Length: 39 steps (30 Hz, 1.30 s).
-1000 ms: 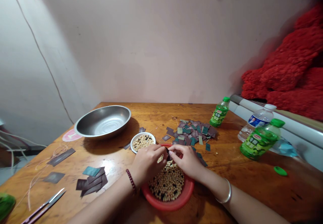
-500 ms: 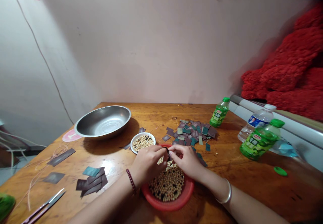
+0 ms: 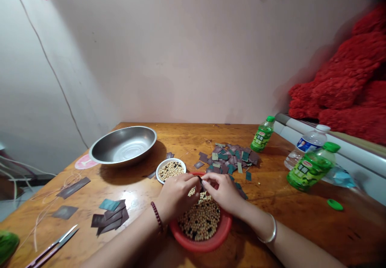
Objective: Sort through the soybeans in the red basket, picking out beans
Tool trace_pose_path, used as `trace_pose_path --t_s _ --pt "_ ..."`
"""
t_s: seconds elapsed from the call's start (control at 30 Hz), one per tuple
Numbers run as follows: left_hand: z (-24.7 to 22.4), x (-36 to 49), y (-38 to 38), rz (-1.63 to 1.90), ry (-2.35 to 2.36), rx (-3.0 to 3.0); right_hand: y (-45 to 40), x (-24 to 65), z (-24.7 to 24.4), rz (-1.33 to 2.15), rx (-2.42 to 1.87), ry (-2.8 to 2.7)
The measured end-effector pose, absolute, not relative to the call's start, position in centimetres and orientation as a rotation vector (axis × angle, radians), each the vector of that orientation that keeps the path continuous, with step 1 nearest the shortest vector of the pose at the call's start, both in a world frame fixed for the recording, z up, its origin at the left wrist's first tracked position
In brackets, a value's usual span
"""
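Over the far side of a red bowl [image 3: 223,242] my two hands meet. Round, pale beads [image 3: 200,219], mixed with some dark ones, fill that bowl. My left hand [image 3: 179,191], with a dark beaded bracelet at the wrist, is closed, its fingertips pinching a small dark piece [image 3: 200,182]. From the other side my right hand [image 3: 223,191], wearing a silver bangle, pinches the same piece between thumb and finger. Fingers partly cover the piece, so its shape is unclear. Just behind my left hand stands a small white bowl [image 3: 157,171] of similar beads.
Dark brown and green flat pieces [image 3: 229,157] lie heaped behind my right hand. More are stacked at the left [image 3: 111,219], near open scissors [image 3: 57,246] and pink cord [image 3: 37,223]. A steel basin [image 3: 128,145] stands back left; green-labelled bottles [image 3: 312,169] stand right.
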<state>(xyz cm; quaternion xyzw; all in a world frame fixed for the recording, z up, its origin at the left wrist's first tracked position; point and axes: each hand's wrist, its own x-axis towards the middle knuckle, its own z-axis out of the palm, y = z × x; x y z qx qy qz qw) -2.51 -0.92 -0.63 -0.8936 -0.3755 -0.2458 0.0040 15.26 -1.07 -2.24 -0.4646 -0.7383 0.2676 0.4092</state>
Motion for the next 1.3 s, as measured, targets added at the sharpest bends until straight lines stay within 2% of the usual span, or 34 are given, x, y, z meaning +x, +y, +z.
trace_pose_path --t_s 1.3 --pt "-0.56 -2.5 -1.0 -0.745 -1.224 -2.806 -1.08 15.33 -2.25 0.701 -1.178 -1.85"
